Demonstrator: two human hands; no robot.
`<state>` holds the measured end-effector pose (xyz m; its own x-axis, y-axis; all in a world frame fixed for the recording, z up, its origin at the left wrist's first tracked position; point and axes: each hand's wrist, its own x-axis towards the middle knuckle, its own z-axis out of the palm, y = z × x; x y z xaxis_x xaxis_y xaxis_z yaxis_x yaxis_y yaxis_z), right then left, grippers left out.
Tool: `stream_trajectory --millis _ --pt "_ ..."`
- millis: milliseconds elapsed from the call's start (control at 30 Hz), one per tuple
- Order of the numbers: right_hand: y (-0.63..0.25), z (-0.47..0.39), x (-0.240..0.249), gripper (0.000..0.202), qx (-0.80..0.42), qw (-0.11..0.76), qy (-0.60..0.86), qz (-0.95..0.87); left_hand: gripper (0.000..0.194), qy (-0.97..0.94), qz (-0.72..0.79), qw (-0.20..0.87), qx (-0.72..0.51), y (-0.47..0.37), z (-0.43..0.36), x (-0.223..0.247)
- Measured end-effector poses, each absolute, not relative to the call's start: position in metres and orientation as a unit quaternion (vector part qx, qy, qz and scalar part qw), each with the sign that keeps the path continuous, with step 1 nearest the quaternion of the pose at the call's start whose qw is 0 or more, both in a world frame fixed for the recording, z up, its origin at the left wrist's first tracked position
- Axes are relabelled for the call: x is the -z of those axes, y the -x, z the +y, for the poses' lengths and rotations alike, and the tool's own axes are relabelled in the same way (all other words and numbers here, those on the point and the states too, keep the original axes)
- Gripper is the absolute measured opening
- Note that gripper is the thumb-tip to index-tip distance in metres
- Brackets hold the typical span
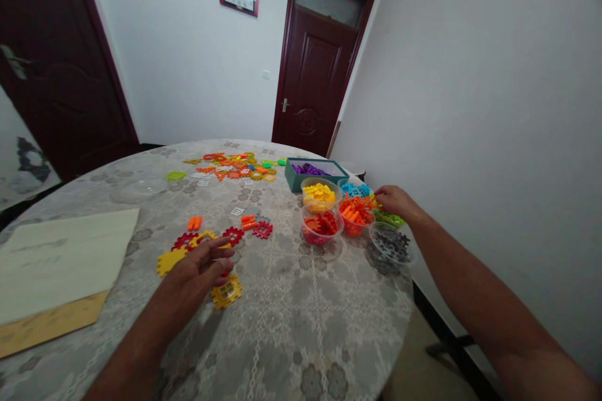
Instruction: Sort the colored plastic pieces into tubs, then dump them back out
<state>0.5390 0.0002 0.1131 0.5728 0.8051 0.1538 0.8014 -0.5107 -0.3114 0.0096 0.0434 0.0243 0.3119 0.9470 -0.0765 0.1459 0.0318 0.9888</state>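
Observation:
My left hand (207, 266) hovers over the near left of the table, fingers apart, beside yellow gear-edged pieces (226, 291) and red ones (262, 230). At the right, my right hand (394, 199) reaches over the bowl of green pieces (388, 219); its fingertips are small and whatever they hold cannot be made out. Next to it stands a bowl of orange pieces (356, 212). Bowls of yellow pieces (320, 194), red pieces (320, 225), blue pieces (355, 190) and grey pieces (390, 243) are grouped around.
A teal box (294, 182) holds purple pieces behind the bowls. Mixed colourful pieces (234, 169) lie scattered at the far side. A cream sheet (70, 257) lies at the left, near a clear lid (141, 188). Small orange pieces (194, 223) rest mid-table.

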Motion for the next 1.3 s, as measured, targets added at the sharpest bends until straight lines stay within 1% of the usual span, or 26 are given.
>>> stream_trajectory --millis 167,267,367,500,767,900,1033,1200,1300 --pt "-0.535 -0.017 -0.113 0.041 0.055 0.148 0.85 -0.502 0.074 -0.601 0.459 0.547 -0.359 -0.008 0.044 -0.02" --pt "-0.526 -0.028 -0.114 0.039 0.064 0.143 0.829 -0.536 0.078 -0.607 0.46 0.544 -0.354 -0.007 0.045 -0.018" --pt "-0.516 -0.036 -0.117 0.033 0.042 0.146 0.779 -0.608 0.081 -0.611 0.465 0.538 -0.348 -0.008 0.045 -0.02" --pt "-0.508 -0.036 -0.115 0.033 -0.006 0.15 0.709 -0.689 0.081 -0.611 0.474 0.534 -0.342 -0.01 0.044 -0.023" --pt "-0.516 -0.027 -0.086 0.035 0.042 0.079 0.692 -0.716 0.068 -0.615 0.477 0.527 -0.341 -0.009 0.044 -0.021" --pt "-0.517 -0.029 -0.08 0.034 0.069 0.046 0.703 -0.707 0.069 -0.619 0.467 0.529 -0.344 -0.009 0.046 -0.018" --pt "-0.508 -0.037 -0.085 0.042 0.115 0.018 0.718 -0.686 0.061 -0.591 0.485 0.522 -0.379 -0.006 0.047 -0.022" --pt "-0.49 -0.045 -0.092 0.032 0.167 0.011 0.718 -0.675 0.049 -0.529 0.505 0.473 -0.49 -0.001 0.043 -0.034" --pt "-0.477 -0.044 -0.096 0.031 0.174 0.021 0.714 -0.677 0.044 -0.49 0.506 0.462 -0.539 0.003 0.042 -0.037"
